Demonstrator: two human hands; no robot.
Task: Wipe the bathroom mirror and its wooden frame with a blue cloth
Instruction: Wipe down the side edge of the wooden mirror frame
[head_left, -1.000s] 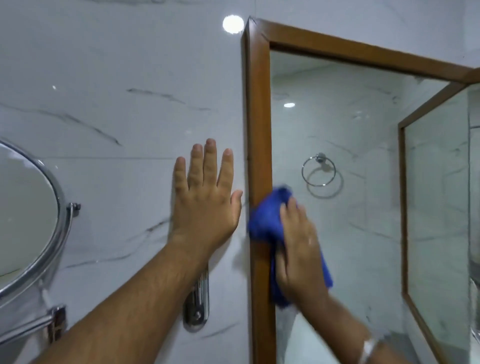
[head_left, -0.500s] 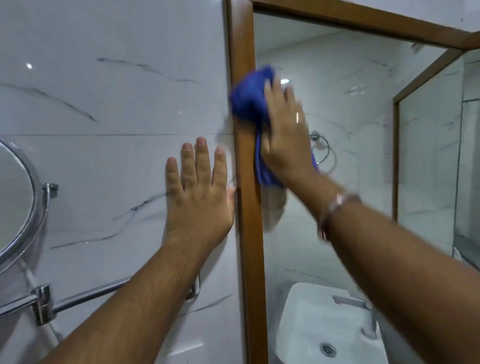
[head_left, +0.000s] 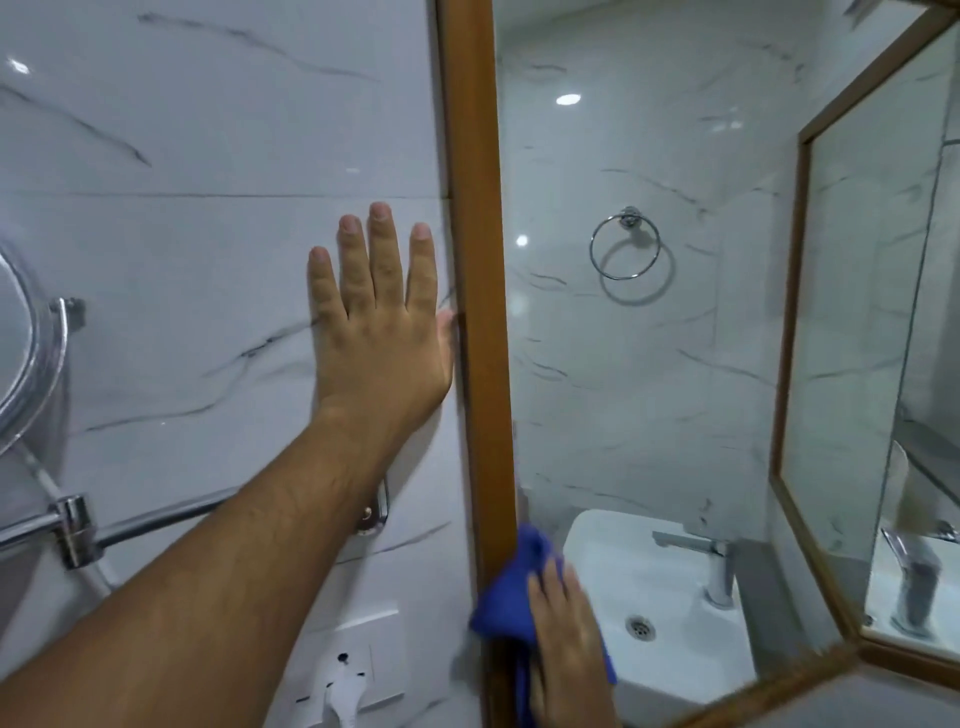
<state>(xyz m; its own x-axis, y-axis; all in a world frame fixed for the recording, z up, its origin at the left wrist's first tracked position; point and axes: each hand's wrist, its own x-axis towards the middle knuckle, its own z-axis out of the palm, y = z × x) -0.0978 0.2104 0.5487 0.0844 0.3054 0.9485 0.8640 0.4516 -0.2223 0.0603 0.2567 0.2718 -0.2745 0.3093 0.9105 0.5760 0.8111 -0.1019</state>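
The mirror (head_left: 623, 364) fills the right half of the view, edged by a wooden frame (head_left: 475, 234) whose left upright runs from top to bottom. My right hand (head_left: 563, 639) presses a blue cloth (head_left: 511, 597) against the lower part of that upright, where wood meets glass. My left hand (head_left: 379, 332) lies flat on the white marble wall just left of the frame, fingers spread, thumb touching the wood. It holds nothing.
A round chrome mirror (head_left: 31, 358) on an arm sticks out at the left edge, above a chrome rail (head_left: 145, 525). A wall socket (head_left: 348, 670) with a white plug sits below my left forearm. The mirror reflects a sink, a tap and a towel ring.
My right hand has swept the blue cloth down the left upright, from near the top to near the bottom. My left hand stays flat on the wall.
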